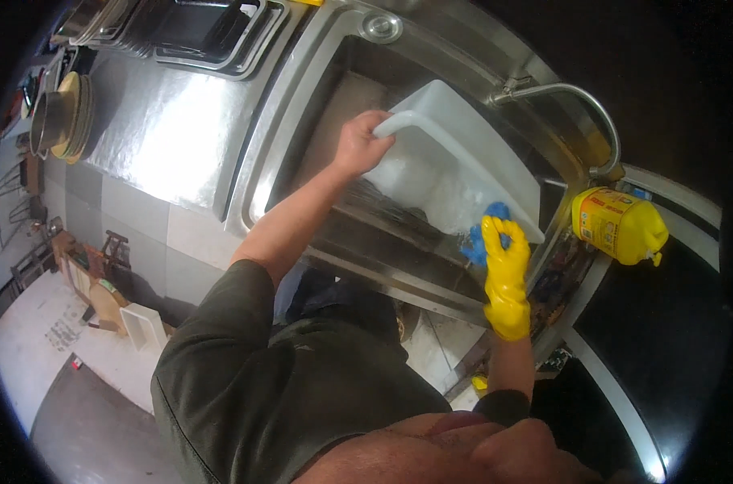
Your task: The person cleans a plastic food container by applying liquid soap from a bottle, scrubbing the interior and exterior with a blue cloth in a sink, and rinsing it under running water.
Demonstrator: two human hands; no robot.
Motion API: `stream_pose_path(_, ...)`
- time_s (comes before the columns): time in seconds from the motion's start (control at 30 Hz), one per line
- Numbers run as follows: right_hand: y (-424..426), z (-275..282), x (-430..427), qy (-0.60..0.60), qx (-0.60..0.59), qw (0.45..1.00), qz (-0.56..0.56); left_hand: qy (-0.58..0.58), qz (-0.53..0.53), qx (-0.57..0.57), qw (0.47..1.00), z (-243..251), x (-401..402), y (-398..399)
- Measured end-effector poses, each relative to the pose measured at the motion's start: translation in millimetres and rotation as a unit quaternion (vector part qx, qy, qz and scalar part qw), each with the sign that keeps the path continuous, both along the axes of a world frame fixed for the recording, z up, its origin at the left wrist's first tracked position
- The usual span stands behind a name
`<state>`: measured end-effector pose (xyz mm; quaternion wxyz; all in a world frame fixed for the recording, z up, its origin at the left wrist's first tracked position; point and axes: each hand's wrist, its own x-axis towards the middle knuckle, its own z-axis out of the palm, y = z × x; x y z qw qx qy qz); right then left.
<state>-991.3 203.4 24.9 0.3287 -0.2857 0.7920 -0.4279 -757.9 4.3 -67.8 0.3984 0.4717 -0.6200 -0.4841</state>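
A white translucent plastic tub (463,139) is tilted inside the stainless steel sink (354,242). My bare left hand (365,142) grips the tub's rim at its near left corner. On my right hand (507,242) is a yellow rubber glove; its fingers are closed on a blue scrubbing cloth or sponge (478,242), held at the tub's right end by the rim. Wet streaks and some suds show on the tub's inner face. My gloved fingers hide part of the blue cloth or sponge.
A curved metal faucet (575,91) rises at the sink's back right. A yellow plastic jug (617,227) lies right of the sink. Black trays (203,30) are stacked on the steel counter (161,127) at left, near a metal pot (49,124) and stacked round boards or plates (79,118).
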Motion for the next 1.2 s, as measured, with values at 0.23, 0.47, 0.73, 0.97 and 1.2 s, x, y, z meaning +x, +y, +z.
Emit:
stream_pose_path(0.23, -33, 66, -79, 0.191, -0.076, 0.972, 0.116, 0.040, -0.014, -0.109, 0.993, -19, -9, -13)
stream_pose_path(0.47, -99, -1, -77, 0.226, 0.013, 0.970, 0.092, -0.012, -0.039, -0.153, 0.987, -74, -9, -2)
stream_pose_path(0.73, -107, 3, -50, 0.400, 0.030, 0.880, 0.254, 0.016, 0.047, 0.289, 0.956, -66, 13, 21)
stream_pose_path(0.97, -90, 4, -66, 0.387, -0.020, 0.871, 0.302, 0.564, 0.235, 0.523, 0.594, -42, -41, -1)
stream_pose_path(1.2, -56, 64, -111, 0.261, 0.050, 0.948, 0.176, 0.435, 0.253, 0.632, 0.589, 11, -27, 47)
